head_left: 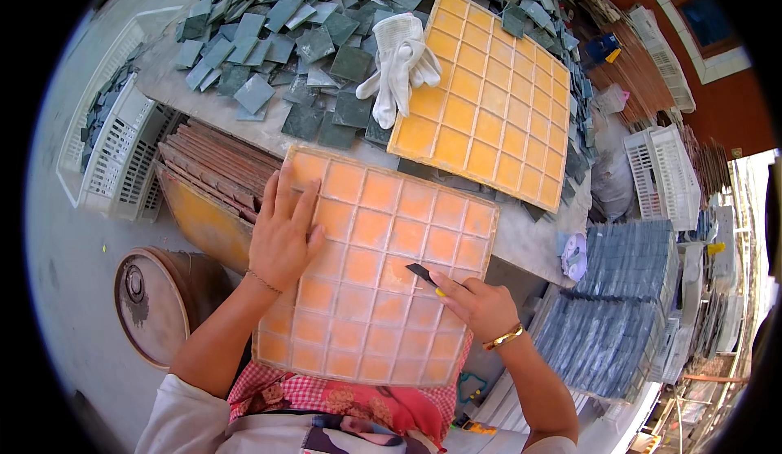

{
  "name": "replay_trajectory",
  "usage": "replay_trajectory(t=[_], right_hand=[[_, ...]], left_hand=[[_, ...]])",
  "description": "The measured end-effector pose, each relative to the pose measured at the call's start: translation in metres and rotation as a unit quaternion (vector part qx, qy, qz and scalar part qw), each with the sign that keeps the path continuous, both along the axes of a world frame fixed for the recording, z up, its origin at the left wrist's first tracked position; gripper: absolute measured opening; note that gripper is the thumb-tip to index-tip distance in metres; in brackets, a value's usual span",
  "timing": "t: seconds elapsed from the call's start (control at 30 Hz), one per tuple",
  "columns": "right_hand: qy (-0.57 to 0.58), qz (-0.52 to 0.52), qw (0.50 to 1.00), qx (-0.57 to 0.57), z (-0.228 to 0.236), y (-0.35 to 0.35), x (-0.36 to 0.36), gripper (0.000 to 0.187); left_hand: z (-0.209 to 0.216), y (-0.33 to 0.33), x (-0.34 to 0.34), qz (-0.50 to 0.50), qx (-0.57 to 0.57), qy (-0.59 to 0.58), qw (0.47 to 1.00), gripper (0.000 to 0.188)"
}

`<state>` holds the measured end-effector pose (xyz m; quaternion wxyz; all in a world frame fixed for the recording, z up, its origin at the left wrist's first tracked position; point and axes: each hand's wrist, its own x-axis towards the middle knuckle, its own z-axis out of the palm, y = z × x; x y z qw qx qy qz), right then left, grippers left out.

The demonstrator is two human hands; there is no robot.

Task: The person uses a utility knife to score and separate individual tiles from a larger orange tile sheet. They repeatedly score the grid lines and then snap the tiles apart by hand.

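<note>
A square orange grid tray (366, 262) with pale raised ribs leans between my lap and the table's near edge. Flat on its upper left part lies my left hand (283, 238), fingers spread. My right hand (479, 303) grips a utility knife (421, 274), its dark blade touching or just above a cell right of the tray's middle. A whitish scrap shows beside the blade. Farther off, a yellow grid tray (497, 103) rests tilted on the tiles. White knitted gloves (399, 67) lie over its left edge.
Loose green-grey stone tiles (350, 63) are heaped across the table (533, 246). At left stand a white crate (122, 152), stacked boards (216, 173) and a brown drum (155, 307). To the right are wrapped tile stacks (611, 340) and a tape roll (574, 257).
</note>
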<state>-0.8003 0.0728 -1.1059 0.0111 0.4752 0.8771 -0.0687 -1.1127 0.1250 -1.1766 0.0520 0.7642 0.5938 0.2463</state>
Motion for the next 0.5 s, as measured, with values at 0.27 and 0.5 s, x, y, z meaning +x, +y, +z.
replay_trajectory(t=[0.27, 0.5], right_hand=[[-0.034, 0.006, 0.993, -0.110, 0.001, -0.014, -0.014, 0.051], [0.057, -0.116, 0.980, -0.151, 0.007, -0.078, -0.021, 0.049]], left_hand=[[-0.003, 0.000, -0.013, 0.008, -0.021, 0.000, 1.000, 0.061], [0.006, -0.002, -0.005, 0.003, 0.005, 0.001, 1.000, 0.060]])
